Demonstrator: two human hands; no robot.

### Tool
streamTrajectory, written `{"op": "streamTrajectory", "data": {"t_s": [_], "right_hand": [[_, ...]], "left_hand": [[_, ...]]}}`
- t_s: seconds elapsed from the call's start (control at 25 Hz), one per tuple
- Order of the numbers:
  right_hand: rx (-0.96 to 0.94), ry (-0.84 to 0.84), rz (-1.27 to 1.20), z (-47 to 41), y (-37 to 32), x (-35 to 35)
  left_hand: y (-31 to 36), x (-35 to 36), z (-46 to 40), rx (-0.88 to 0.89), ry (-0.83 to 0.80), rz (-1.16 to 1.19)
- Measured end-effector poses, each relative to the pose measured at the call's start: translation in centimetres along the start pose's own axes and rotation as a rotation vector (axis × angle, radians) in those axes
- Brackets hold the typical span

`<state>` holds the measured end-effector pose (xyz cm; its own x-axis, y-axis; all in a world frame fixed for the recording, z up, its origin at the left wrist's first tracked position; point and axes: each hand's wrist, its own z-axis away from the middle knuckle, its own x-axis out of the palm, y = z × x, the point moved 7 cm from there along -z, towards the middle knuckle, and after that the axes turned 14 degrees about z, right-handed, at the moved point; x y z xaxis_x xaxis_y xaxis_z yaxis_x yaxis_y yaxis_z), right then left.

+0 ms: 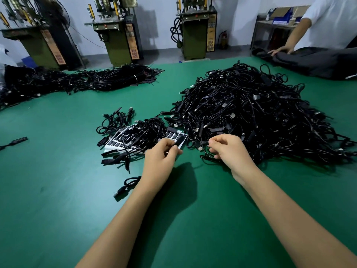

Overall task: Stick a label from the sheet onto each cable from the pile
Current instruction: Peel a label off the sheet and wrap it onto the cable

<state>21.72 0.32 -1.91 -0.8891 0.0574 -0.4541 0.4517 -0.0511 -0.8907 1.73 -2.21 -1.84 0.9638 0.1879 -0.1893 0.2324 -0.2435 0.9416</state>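
Head view. Left hand (161,151) has its fingers curled at the near right corner of the sheet (146,140), pinching what looks like a black label (178,143); whether it is free of the backing cannot be told. Right hand (226,147) pinches a cable (202,143) near its plug, at the near edge of the pile (251,115), just right of the sheet.

Risks, as judged:
- Loose cables lie across most of the sheet; a peeled label could catch on one, fold, or stick to itself.
- The held cable runs back into the tangle; pulling may drag neighbours along or jerk the plug off line as the label goes on.
- Label may go on skewed if the cable twists between the fingers.

Room: the green surface (193,219) is bare near the body, between and under the forearms, good for laying labelled cables. Left side carries only stray cables. Pile blocks the right. Far bundles (81,80) and another person's hand (281,50) are well apart.
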Motion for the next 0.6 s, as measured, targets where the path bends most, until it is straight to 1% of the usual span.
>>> {"op": "streamTrajectory", "data": {"t_s": [0.08,0.12,0.24,0.32,0.44,0.6], "right_hand": [[-0.020,0.042,-0.100,0.3,0.7,-0.3],[-0.031,0.058,-0.123,0.3,1.0,-0.3],[-0.089,0.076,-0.102,0.6,1.2,0.1],[-0.133,0.088,-0.041,0.7,1.1,0.5],[-0.187,0.110,0.064,0.6,0.8,0.9],[-0.198,0.098,0.111,0.4,0.9,1.3]], "left_hand": [[-0.6,2.0,0.5,-0.142,-0.089,0.157],[-0.9,2.8,0.7,-0.202,-0.150,0.194],[-1.5,4.1,0.9,-0.277,-0.320,0.218],[-1.8,4.2,0.8,-0.295,-0.354,0.227],[-1.7,4.3,0.7,-0.276,-0.378,0.213],[-1.9,4.1,0.6,-0.272,-0.351,0.168]]}}
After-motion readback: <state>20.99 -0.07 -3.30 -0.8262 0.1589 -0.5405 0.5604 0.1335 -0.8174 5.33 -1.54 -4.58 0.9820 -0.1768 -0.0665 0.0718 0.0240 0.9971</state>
